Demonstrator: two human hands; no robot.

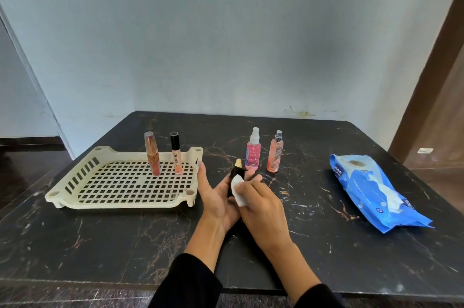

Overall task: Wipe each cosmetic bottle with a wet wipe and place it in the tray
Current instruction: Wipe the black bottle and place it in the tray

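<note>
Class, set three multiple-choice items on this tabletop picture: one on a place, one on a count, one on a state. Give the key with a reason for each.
1. Where does the blue wipes pack lie?
A. in the tray
B. on the table, right of the spray bottles
C. under the tray

2. How many items stand in the cream tray?
A. two
B. four
C. none

3. What is the right hand doing?
A. resting flat on the table
B. reaching into the pack
C. pressing a white wipe on the black bottle

Key: B, the pack lies far right on the table; A, the lipstick and lip gloss stand there; C, the left hand supports the bottle as the wipe covers it.
</note>
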